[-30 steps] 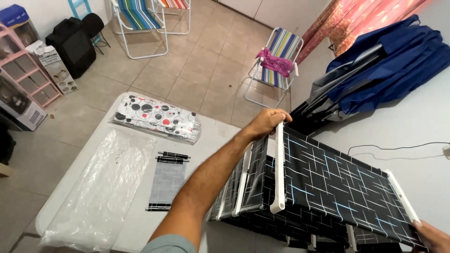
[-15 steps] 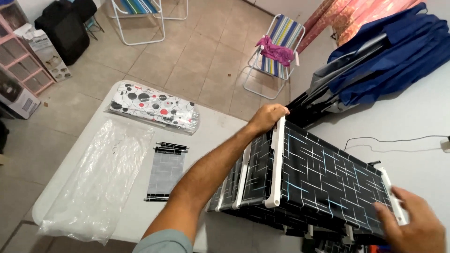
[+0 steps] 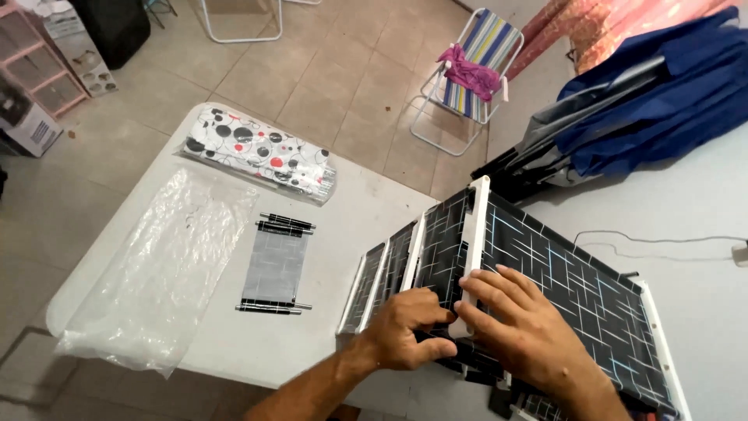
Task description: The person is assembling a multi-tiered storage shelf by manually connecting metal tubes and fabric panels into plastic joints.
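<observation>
A folding rack of black patterned fabric (image 3: 565, 269) with white plastic tubes lies on the white table (image 3: 354, 210). Both hands sit at its near end. My left hand (image 3: 405, 331) curls its fingers under the fabric shelf beside the white tube (image 3: 471, 249). Over the lower end of that tube lies my right hand (image 3: 522, 331), fingers spread and pressing on the fabric.
A small grey fabric panel with black rods (image 3: 274, 265), a clear plastic bag (image 3: 160, 273) and a dotted packaged bundle (image 3: 261, 152) lie on the table's left part. Blue and grey fabric (image 3: 647, 117) is heaped at the back right. A striped folding chair (image 3: 467, 78) stands on the tiled floor.
My left hand left the rack's far top corner and came to its near end. My right hand moved from the right edge in to the middle white tube.
</observation>
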